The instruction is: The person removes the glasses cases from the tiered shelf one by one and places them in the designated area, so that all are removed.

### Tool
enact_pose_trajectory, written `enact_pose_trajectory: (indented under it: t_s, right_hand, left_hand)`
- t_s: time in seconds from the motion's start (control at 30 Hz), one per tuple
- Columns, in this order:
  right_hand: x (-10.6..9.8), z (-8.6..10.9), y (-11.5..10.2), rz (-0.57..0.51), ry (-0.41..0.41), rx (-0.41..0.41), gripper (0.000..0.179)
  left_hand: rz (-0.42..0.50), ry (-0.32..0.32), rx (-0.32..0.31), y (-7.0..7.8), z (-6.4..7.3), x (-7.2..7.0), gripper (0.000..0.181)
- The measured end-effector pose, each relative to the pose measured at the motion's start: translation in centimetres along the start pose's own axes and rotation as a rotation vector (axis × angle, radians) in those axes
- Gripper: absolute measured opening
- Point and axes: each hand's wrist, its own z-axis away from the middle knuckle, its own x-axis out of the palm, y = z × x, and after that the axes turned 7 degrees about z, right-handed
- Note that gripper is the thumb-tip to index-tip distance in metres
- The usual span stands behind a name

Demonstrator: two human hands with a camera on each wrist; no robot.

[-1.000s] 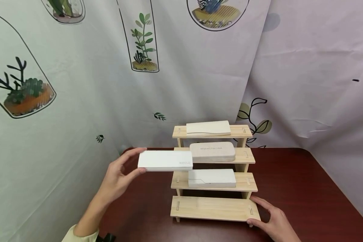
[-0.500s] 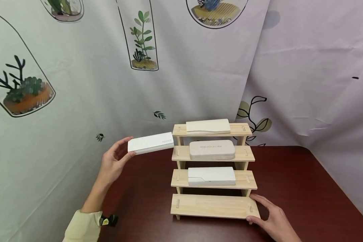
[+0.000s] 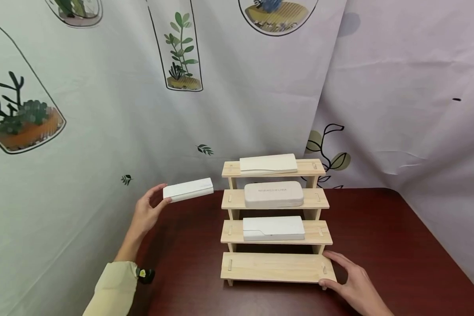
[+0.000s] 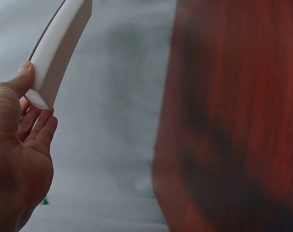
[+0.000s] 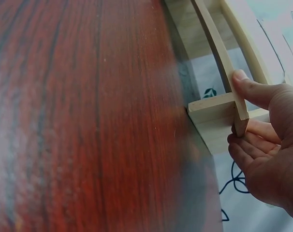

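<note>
My left hand [image 3: 145, 215] pinches one end of a white glasses case [image 3: 188, 190] in the air left of a stepped wooden display rack [image 3: 276, 267]. In the left wrist view the thumb lies on one face of the case and the fingertips are behind its end. My right hand [image 3: 354, 281] grips the right end of the rack's lowest shelf, thumb at the front corner and fingers at the back corner. On the upper shelves lie a white case [image 3: 274, 229], a beige rounded case [image 3: 274, 194] and a cream flat case [image 3: 268, 164], one per shelf.
The rack stands on a dark red wooden table [image 3: 379, 237]. Behind and to the left hangs a pale cloth [image 3: 102, 109] printed with plants in glass jars. A dark strap with a small device [image 3: 145, 275] sits at the left wrist.
My left hand has carried the white case left, away from the front of the rack, and farther off. The right hand keeps its grip on the lowest shelf. The view has shifted slightly.
</note>
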Motion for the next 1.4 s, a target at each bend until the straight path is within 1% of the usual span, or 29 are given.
enact_pose_trajectory:
  t_s: [0.23, 0.33, 0.43, 0.57, 0.8, 0.9, 1.1, 1.3, 1.4]
  right_hand:
    - [-0.1, 0.0, 0.0, 0.008, 0.005, 0.006, 0.073]
    - [0.0, 0.0, 0.0, -0.004, 0.015, 0.0, 0.073]
    - [0.0, -0.1, 0.0, -0.022, 0.022, -0.006, 0.072]
    - [0.1, -0.2, 0.0, -0.027, 0.022, -0.005, 0.072]
    - [0.2, -0.4, 0.0, -0.021, 0.019, 0.001, 0.072]
    - [0.2, -0.5, -0.1, -0.017, 0.01, 0.004, 0.072]
    - [0.2, -0.6, -0.2, -0.011, 0.011, 0.004, 0.072]
    - [0.2, -0.5, -0.2, -0.023, 0.013, 0.004, 0.072]
    - [0.2, -0.5, -0.3, -0.033, 0.012, 0.005, 0.072]
  left_hand:
    - [-0.138, -0.02, -0.1, -3.7, -0.2, 0.1, 0.052]
    - [-0.216, -0.014, -0.141, -4.7, -0.1, 0.3, 0.052]
    - [-0.274, -0.013, -0.178, -5.3, 0.0, 0.6, 0.052]
    - [-0.281, -0.034, -0.237, -5.7, 0.0, 1.1, 0.053]
    - [-0.31, -0.064, -0.299, -6.7, 0.0, 1.7, 0.054]
    - [-0.298, -0.077, -0.335, -7.1, 0.2, 1.7, 0.055]
    - [-0.282, -0.104, -0.36, -7.8, 0.3, 1.9, 0.056]
    - [-0.255, -0.121, -0.401, -8.3, 0.3, 2.2, 0.056]
    - [-0.287, -0.132, -0.415, -8.4, 0.3, 2.2, 0.055]
